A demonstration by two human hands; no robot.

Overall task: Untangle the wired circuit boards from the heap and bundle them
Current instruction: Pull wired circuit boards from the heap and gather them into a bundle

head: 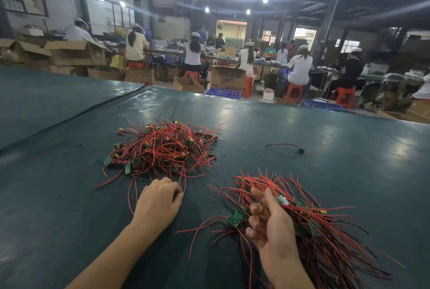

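Dark green table cover [69, 172] in front, workshop with seated workers [300, 67] at 12 o'clock. At 11 o'clock, heap [162, 146] of red-wired circuit boards. At its near edge, left hand [160, 200], fingers curled onto trailing wires. At 5 o'clock, right hand [270, 226] clenched round bundle [314, 219] of boards, wires fanning outward. At 2 o'clock, single stray board [300, 150], well apart from both.

Green-covered table [69, 195] bears a wire heap [162, 146] and stray board [300, 150].
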